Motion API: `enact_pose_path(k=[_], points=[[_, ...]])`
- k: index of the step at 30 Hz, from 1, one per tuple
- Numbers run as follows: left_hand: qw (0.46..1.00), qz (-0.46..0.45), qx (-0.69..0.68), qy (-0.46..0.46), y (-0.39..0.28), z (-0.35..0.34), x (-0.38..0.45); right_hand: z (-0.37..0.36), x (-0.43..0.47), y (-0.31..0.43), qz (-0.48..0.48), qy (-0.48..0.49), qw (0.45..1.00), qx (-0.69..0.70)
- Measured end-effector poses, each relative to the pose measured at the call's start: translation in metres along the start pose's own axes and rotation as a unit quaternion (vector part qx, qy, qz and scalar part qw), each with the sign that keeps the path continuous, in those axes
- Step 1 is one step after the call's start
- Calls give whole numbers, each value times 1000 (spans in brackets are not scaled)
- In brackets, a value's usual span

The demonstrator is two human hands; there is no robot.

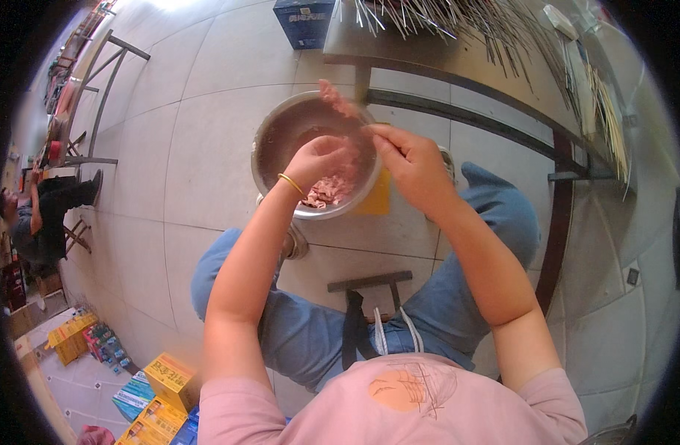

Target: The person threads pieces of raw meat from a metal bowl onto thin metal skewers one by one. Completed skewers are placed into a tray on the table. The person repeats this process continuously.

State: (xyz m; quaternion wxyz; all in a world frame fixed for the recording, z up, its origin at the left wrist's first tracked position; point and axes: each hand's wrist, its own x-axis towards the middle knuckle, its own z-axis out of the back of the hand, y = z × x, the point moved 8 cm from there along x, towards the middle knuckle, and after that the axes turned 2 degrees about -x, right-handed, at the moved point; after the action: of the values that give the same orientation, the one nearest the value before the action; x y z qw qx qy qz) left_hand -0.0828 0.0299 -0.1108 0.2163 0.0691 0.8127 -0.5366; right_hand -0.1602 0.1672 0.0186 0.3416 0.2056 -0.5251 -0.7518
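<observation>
A wide metal basin (262,149) stands on the floor between my feet, with raw sliced meat (324,192) at its near side. My right hand (415,164) is at the basin's right rim, thumb and forefinger pinched on a skewer whose shaft is mostly hidden. Pink raw meat (336,100) bunched along the skewer points up and left over the far rim. Over the middle of the basin is my left hand (316,158), a gold bangle at its wrist. Its fingers curl down by blurred meat, and whether they grip any is unclear.
Many thin metal skewers (429,14) overhang a table (395,47) at the upper right, beside pale bamboo sticks (611,119). Beneath the basin's right side lies something yellow (380,194). Stacked cartons (170,381) stand lower left. A person (45,222) sits at far left.
</observation>
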Motion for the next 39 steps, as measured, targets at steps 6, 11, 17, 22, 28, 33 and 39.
enact_pose_path(k=[6,11,17,22,28,33,39], points=[[997,-59,7,-49,-18,0,-9,-2,2,0,-4,5,1000,4],[985,-61,-158,-30,-33,-12,-18,-1,2,-4,0,-4,1000,-11],[939,-85,-324,-83,-51,6,-25,-5,0,0,2,11,1000,-5],[928,-165,-318,-107,-83,31,-36,-12,-4,7,5,52,999,-6],[884,-244,-337,-214,-99,71,-50,-28,-12,9,-1,121,993,-18],[865,-271,-353,-232,-105,80,-57,-32,-11,6,6,117,993,-15],[863,-276,-349,-240,-106,80,-59,-33,-11,11,5,118,992,-40]])
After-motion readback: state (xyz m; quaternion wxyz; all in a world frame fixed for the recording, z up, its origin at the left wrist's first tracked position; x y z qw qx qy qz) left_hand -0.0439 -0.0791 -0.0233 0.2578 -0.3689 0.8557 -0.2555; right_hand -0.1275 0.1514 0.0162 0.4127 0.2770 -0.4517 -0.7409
